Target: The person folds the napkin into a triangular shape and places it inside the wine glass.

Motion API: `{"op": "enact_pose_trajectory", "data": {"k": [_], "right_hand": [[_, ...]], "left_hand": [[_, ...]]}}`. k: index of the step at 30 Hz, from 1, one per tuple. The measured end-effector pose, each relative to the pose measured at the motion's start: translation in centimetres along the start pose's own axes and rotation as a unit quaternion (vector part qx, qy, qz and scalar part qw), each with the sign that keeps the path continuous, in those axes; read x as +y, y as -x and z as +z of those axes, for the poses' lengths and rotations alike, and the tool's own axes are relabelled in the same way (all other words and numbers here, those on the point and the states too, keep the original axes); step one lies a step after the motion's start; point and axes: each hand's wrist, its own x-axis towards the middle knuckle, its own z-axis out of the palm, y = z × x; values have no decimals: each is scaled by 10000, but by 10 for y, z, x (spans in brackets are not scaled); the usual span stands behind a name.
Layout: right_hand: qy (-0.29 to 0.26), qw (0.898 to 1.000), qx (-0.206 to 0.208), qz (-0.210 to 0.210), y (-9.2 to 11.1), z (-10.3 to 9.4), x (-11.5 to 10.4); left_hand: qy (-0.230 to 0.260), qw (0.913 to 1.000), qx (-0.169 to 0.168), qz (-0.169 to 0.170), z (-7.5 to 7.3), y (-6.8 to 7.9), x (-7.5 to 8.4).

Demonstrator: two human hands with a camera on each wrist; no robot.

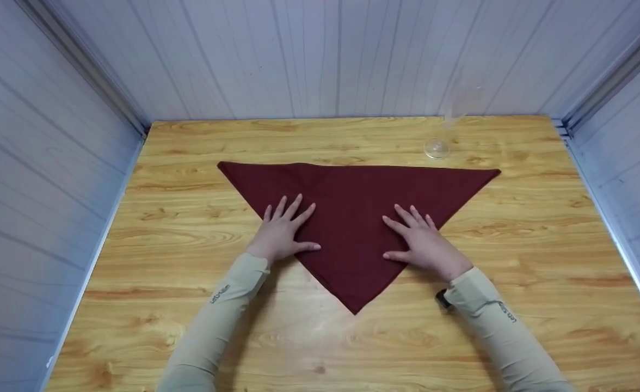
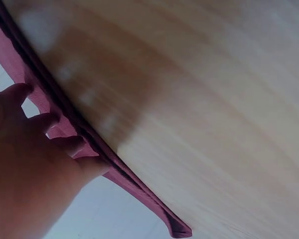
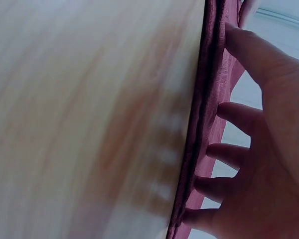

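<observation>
A dark red cloth (image 1: 352,218) lies on the table as a triangle, its long edge at the back and one corner pointing to the front. My left hand (image 1: 282,231) rests on its left slanting edge, fingers spread and straight. On the opposite slanting edge, my right hand (image 1: 420,242) rests with its fingers spread too. In the left wrist view the layered edge of the cloth (image 2: 72,117) runs under the fingertips. The right wrist view shows the fingertips of the right hand (image 3: 269,164) touching the cloth (image 3: 209,119) along its folded edge.
A clear stemmed glass (image 1: 437,148) stands behind the cloth toward the back right. The wood-grain table (image 1: 320,348) meets pale panel walls (image 1: 309,60) at the back and on both sides. A dark band (image 1: 444,298) sits at the right wrist.
</observation>
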Motion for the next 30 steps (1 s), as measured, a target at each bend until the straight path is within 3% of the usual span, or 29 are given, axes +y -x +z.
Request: {"op": "enact_pose_trajectory", "data": {"k": [16,24,30], "right_hand": [[-197,9998,-39,-42,-8,-6,14],[-325,9994,-122,6,-17,-12,24],[-143,9999,-40,-32,-14,-11,20]], "left_hand": [[-84,9985,-240,-483,-2,4,14],[-52,9981,-375,-495,-6,-5,14],[-239,9983,-266,-468,-4,-4,17]]}}
